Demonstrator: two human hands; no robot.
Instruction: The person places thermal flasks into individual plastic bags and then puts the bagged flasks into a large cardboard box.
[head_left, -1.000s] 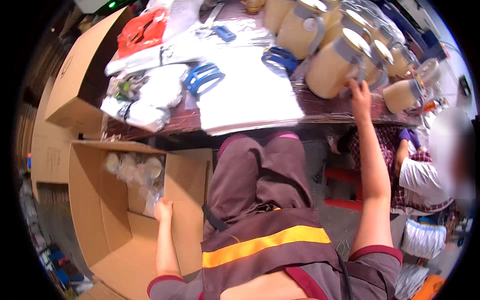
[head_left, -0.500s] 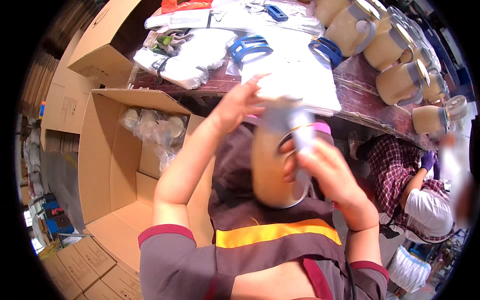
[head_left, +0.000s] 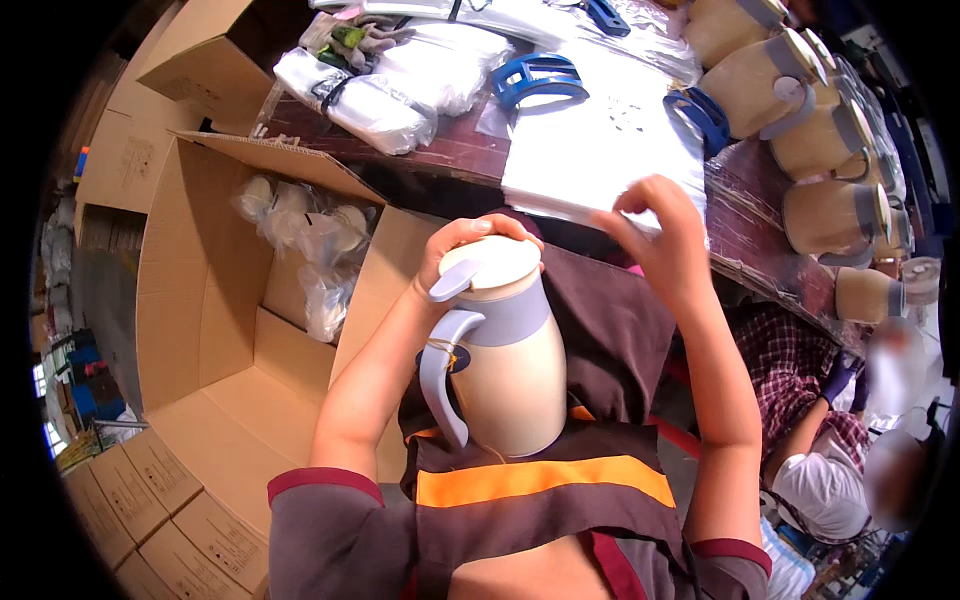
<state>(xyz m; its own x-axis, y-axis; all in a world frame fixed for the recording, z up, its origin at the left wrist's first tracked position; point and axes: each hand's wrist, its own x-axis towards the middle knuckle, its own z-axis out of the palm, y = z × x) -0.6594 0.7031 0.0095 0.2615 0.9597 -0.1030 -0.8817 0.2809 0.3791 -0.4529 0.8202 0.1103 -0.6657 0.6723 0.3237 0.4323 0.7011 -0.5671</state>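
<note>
A cream vacuum jug [head_left: 510, 375] with a grey collar, grey handle and cream lid stands upright against my apron. Its handle points to the left, and a thin yellow cord is looped round it. Behind the lid, my left hand [head_left: 462, 240] wraps round the jug's top. My right hand [head_left: 668, 235] is at the near edge of a stack of white plastic sheets or bags [head_left: 600, 150]. Its fingers are bent and slightly blurred, thumb and forefinger apart, and I see nothing held between them. Two blue plastic holders [head_left: 540, 80] sit on the stack.
To the left stands an open cardboard box [head_left: 205, 290] holding several plastic-wrapped jugs [head_left: 300, 230]. More cream jugs [head_left: 830, 215] line the table's right side. Rolled clear bags [head_left: 385, 110] lie on the table at back left. Another person [head_left: 800, 420] works at right.
The jug has turned, so its handle now points left, and shifted slightly left. My left hand has taken hold of its top; my right hand has left the handle and reached up to the stack.
</note>
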